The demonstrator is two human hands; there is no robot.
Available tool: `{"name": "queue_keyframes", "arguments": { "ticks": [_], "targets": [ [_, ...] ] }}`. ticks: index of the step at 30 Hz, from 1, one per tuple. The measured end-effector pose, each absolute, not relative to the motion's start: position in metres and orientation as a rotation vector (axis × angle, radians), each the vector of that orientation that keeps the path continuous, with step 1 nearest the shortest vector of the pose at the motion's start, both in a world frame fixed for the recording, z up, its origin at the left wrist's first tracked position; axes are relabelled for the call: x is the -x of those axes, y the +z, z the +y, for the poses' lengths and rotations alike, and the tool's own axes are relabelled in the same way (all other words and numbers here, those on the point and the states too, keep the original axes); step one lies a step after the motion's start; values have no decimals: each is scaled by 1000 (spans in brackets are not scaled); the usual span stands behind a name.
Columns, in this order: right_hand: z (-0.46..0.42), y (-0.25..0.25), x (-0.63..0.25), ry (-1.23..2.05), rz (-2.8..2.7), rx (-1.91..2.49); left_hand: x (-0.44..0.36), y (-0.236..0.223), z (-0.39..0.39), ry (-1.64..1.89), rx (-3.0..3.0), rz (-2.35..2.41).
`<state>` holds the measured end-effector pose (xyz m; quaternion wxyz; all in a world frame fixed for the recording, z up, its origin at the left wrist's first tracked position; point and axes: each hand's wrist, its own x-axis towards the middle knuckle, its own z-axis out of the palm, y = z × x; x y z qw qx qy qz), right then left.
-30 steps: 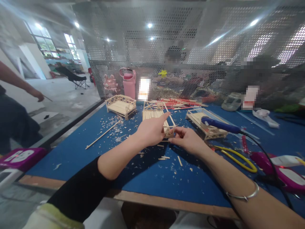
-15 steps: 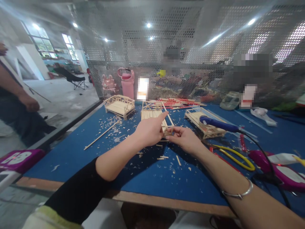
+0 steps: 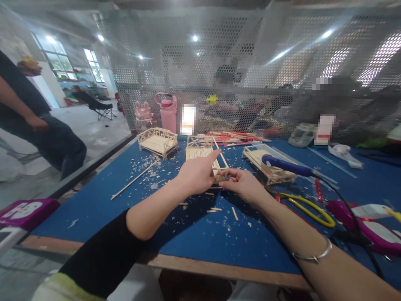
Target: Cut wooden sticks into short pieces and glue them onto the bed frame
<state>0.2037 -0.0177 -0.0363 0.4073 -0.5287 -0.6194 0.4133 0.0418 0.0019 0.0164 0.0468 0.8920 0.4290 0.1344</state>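
A small bed-like model of wooden sticks (image 3: pixel 196 153) stands at the middle of the table, its slatted top partly covered by my left hand (image 3: pixel 199 173). That hand grips the near end of the model, with the index finger stretched out along its right side and the other fingers curled. At the near right corner my right hand (image 3: pixel 242 183) pinches a part of the same model between thumb and fingers. The fingertips hide exactly which stick is pinched. Another stick model (image 3: pixel 158 141) stands to the left, and a third (image 3: pixel 269 165) to the right.
A blue-handled hot tool (image 3: pixel 288 163) with a black cord lies over the right model. Yellow-handled pliers (image 3: pixel 313 205) and a purple power strip (image 3: pixel 376 228) lie at the right. Red-tipped sticks (image 3: pixel 234 137) are piled behind, before a mesh screen (image 3: pixel 188 62). A person (image 3: pixel 37 117) stands left.
Both my hands keep nearly the same hold on the stick model. The person at the left has moved further into view. The camera view has shifted slightly.
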Motion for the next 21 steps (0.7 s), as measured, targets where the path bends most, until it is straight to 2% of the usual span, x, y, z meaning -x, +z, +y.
{"name": "queue_keyframes", "arguments": {
  "ticks": [11,21],
  "targets": [
    [-15,-37,-198,1071,-1610,1321,-39,9,5,449,-2747,1359],
    [-25,-25,-214,854,-1551,1438,-39,11,2,419,-2770,1374]
  ]
}}
